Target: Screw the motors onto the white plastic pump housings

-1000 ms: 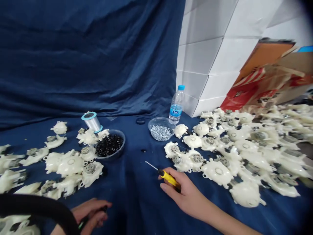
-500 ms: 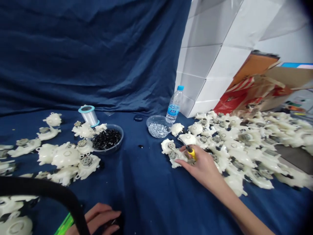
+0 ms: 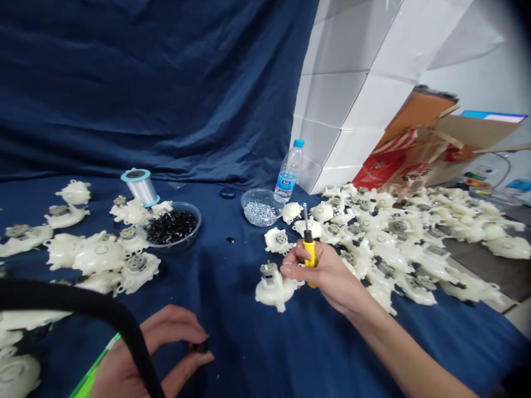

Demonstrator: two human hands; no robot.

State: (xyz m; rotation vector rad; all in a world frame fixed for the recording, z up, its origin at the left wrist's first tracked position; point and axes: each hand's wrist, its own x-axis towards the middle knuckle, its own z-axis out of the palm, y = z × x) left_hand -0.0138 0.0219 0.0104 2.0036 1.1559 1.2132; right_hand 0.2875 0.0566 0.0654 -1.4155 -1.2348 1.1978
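My right hand [image 3: 319, 271] is closed around a yellow-handled screwdriver [image 3: 310, 254], its shaft pointing up. The thumb and fingers of that hand also pinch a cream plastic housing with a small motor [image 3: 274, 290], lifted over the cloth. At the lower left, my left hand [image 3: 161, 348] pinches a small black part [image 3: 201, 346] between thumb and fingertips; its exact kind does not show. Several like housings [image 3: 385, 237] are heaped to the right of my right hand. Others [image 3: 99, 254] lie beyond my left hand.
A clear bowl of small black parts [image 3: 198, 229] and a clear bowl of silver screws [image 3: 245, 213] stand at the back. Near them are a wire spool [image 3: 143, 190] and a water bottle [image 3: 287, 178]. White boxes [image 3: 332, 105] are stacked behind. A black curved bar [image 3: 83, 301] crosses the lower left.
My right hand has drawn one housing off the heap, toward me and left, turning it over. The screwdriver now points upward. My left hand has risen, showing the black part in its pinch.
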